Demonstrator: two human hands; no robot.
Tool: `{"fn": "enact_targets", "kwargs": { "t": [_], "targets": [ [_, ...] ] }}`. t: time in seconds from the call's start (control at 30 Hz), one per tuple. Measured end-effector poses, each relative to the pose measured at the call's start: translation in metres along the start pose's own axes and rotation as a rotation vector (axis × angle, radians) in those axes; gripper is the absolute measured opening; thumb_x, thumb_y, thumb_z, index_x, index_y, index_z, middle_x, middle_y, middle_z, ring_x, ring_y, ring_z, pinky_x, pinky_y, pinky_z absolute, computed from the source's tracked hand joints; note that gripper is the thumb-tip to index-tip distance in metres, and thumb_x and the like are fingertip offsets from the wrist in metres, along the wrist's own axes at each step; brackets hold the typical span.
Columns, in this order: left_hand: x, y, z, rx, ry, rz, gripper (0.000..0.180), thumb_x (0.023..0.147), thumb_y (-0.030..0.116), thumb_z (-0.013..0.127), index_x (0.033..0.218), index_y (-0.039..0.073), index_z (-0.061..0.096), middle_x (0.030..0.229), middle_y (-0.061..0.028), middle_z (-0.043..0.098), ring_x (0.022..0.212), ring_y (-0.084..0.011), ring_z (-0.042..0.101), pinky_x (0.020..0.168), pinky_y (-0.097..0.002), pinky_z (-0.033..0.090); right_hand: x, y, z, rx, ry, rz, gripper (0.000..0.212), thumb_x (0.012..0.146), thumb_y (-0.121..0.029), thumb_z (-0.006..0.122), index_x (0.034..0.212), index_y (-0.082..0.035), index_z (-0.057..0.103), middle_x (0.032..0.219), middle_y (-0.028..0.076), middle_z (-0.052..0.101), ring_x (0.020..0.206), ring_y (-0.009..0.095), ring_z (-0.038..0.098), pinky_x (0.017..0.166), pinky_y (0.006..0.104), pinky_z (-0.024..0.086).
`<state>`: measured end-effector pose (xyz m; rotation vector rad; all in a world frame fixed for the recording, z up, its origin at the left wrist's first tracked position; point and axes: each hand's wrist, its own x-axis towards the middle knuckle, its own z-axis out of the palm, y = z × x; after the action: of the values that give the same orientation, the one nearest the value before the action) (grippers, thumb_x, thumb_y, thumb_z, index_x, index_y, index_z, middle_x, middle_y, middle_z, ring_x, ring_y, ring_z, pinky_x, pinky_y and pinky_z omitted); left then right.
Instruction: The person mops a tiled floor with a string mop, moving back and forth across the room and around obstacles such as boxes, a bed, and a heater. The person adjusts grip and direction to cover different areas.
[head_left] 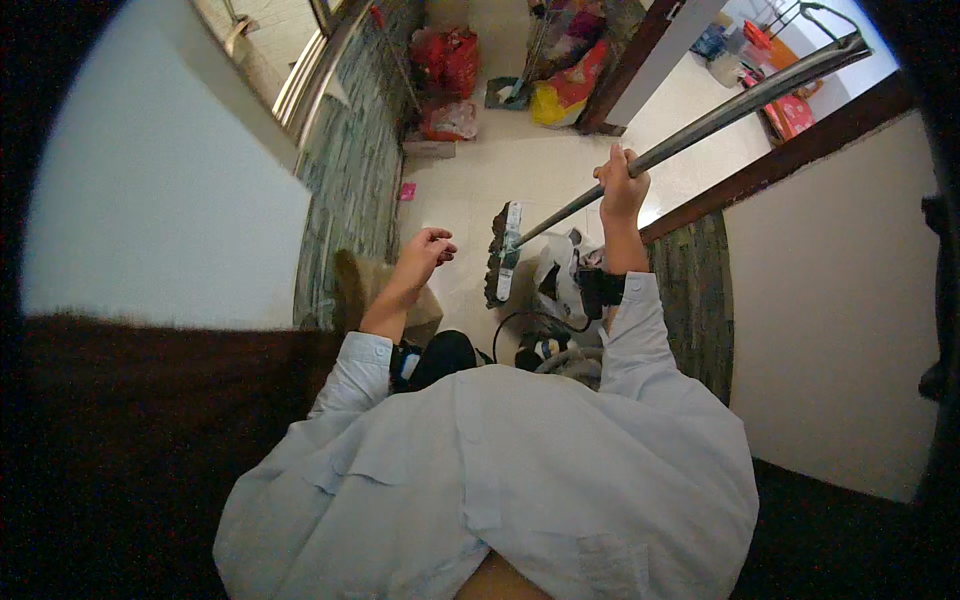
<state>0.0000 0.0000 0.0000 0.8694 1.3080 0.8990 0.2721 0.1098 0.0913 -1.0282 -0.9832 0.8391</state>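
My right hand (622, 188) is closed around the grey pole of a flat mop (725, 115), with the thumb along it. The pole slants from the upper right down to the mop head (506, 265), which is white on top with a dark fringe and lies on the tiled floor. My left hand (425, 255) hangs to the left of the mop head, empty, its fingers loosely bent and apart. Close by the mop head on its right sits a white plastic bag (560, 275), partly behind my right forearm.
Red bags (445, 65) and a low box (430, 149) line the left wall. Farther off lie a dustpan (506, 94) and a yellow and red bag (570, 90). A dark wooden door frame (680, 205) borders the right side. A cardboard box (425, 312) stands beneath my left forearm.
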Motion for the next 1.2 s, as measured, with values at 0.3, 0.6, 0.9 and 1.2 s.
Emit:
{"fn": "enact_targets", "kwargs": {
  "t": [0.3, 0.6, 0.9, 1.2],
  "targets": [
    [0.231, 0.080, 0.025, 0.036, -0.163, -0.093, 0.025, 0.084, 0.013, 0.043, 0.104, -0.001, 0.048, 0.089, -0.0100, 0.058, 0.079, -0.0171, 0.055, 0.073, -0.0279, 0.043, 0.197, 0.063, 0.006, 0.008, 0.194, 0.005, 0.031, 0.081, -0.020, 0.056, 0.057, -0.009, 0.039, 0.045, -0.001, 0.033, 0.039, 0.008, 0.033, 0.045, 0.0262, 0.039],
    [0.452, 0.173, 0.044, 0.017, -0.207, -0.128, 0.024, 0.085, 0.014, 0.042, 0.103, 0.001, 0.049, 0.090, -0.0095, 0.058, 0.083, -0.0171, 0.055, 0.075, -0.0281, 0.042, 0.393, 0.108, -0.019, -0.162, 0.422, -0.023, 0.033, 0.083, -0.016, 0.051, 0.054, -0.010, 0.036, 0.045, -0.001, 0.032, 0.040, 0.008, 0.029, 0.045, 0.0281, 0.035],
    [0.583, 0.259, 0.153, 0.196, -0.470, -0.144, 0.025, 0.086, 0.015, 0.041, 0.104, 0.000, 0.048, 0.092, -0.0098, 0.057, 0.085, -0.0180, 0.054, 0.077, -0.0289, 0.042, 0.481, 0.095, -0.090, -0.139, 0.562, -0.133, 0.034, 0.086, -0.014, 0.046, 0.056, -0.010, 0.033, 0.047, -0.002, 0.029, 0.041, 0.008, 0.026, 0.048, 0.0288, 0.036],
    [0.720, 0.344, 0.297, 0.355, -0.669, -0.137, 0.025, 0.085, 0.015, 0.042, 0.105, 0.001, 0.049, 0.090, -0.0085, 0.058, 0.082, -0.0162, 0.055, 0.075, -0.0277, 0.042, 0.587, 0.109, -0.173, -0.262, 0.733, -0.153, 0.035, 0.084, -0.019, 0.049, 0.054, -0.009, 0.034, 0.047, 0.000, 0.034, 0.043, 0.009, 0.032, 0.047, 0.0271, 0.038]
  ]
}}
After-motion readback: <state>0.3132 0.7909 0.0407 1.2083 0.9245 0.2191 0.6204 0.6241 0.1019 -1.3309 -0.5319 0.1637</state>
